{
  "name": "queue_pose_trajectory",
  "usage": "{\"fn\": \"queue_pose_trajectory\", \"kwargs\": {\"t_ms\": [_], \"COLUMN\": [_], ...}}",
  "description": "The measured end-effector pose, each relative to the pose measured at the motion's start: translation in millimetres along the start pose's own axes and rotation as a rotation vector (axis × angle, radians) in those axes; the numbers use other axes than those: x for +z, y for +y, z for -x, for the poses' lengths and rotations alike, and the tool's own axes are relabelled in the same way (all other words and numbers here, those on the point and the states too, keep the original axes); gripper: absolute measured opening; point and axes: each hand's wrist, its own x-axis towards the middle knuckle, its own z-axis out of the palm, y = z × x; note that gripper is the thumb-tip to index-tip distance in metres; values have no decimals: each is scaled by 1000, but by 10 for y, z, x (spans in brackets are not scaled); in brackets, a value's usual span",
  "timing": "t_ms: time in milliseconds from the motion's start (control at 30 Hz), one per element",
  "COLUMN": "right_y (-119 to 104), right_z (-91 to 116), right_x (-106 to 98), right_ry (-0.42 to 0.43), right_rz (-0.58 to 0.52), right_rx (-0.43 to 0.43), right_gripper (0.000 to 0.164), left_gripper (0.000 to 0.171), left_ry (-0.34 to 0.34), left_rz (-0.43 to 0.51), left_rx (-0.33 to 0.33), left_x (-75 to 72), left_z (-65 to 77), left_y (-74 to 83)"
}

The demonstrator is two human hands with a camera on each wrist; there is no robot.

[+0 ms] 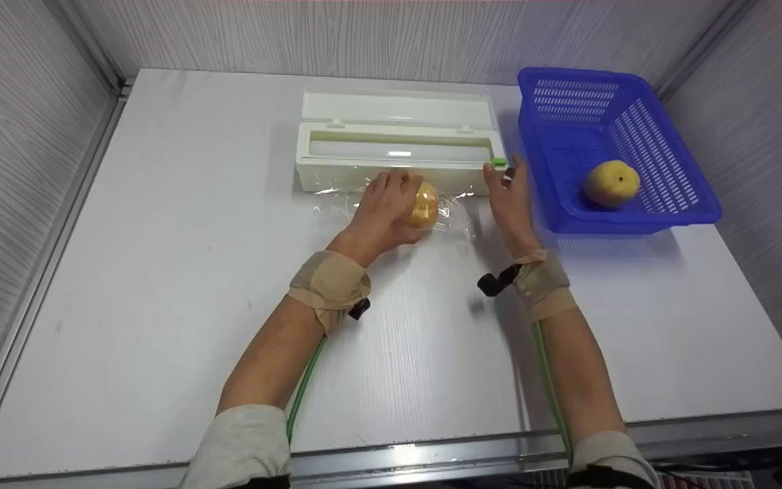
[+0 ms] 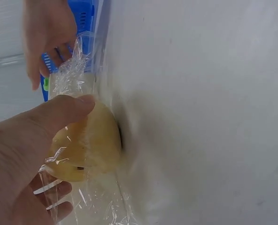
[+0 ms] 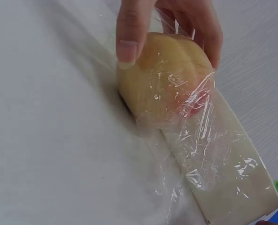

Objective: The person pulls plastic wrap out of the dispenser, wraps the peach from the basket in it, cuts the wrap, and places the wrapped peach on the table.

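- As I look down through the head view, a white table (image 1: 133,285) spreads beneath both hands.
- Just to the right of my right hand (image 1: 512,210) stands a blue basket (image 1: 625,219), with a second fruit (image 1: 612,183) lying inside its near end.
- Just beyond the fingers of my left hand (image 1: 384,210) sits a white dispenser (image 1: 445,174), lid (image 1: 398,109) raised at the back. Its long axis runs across in front of me, so the left hand is at its middle and the right hand at its right-hand end.
- My left hand reaches in from the lower left, wrist low, thumb on the near side and fingers curled over the far side, gripping a yellow fruit (image 1: 425,206).
- My right hand reaches forward nearly straight, thumb and fingers parted, holding nothing that I can see. I cannot tell whether it touches the dispenser's corner.
- The yellow fruit lies within the left hand's grasp, showing at its right side; from the right hand it is to the left and slightly nearer me. The left hand is plainly the closer one. Whether the fruit's weight rests on the table, I cannot tell.
- Clear film (image 1: 457,219) covers part of the fruit and trails, crumpled, toward the right hand.
- A small green slider (image 1: 499,162) sits between the right hand's thumb and fingers.
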Motion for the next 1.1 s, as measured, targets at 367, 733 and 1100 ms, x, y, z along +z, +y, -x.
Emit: {"fn": "queue_pose_trajectory", "kwargs": {"t_ms": [367,733,1100], "right_y": [37,120,185], "right_z": [-139,-98,-136], "right_x": [-37,46,37], "right_ry": [-68,-51,41], "right_rz": [-109,-171,-26], "right_rx": [101,29,-29], "right_gripper": [53,47,32], "left_gripper": [97,53,24], "left_ry": [-65,79,158], "left_rz": [45,-10,-151], "left_rx": [2,67,205], "left_x": [-28,-104,-63], "left_z": [-79,-381,-961], "left_y": [37,284,795]}}
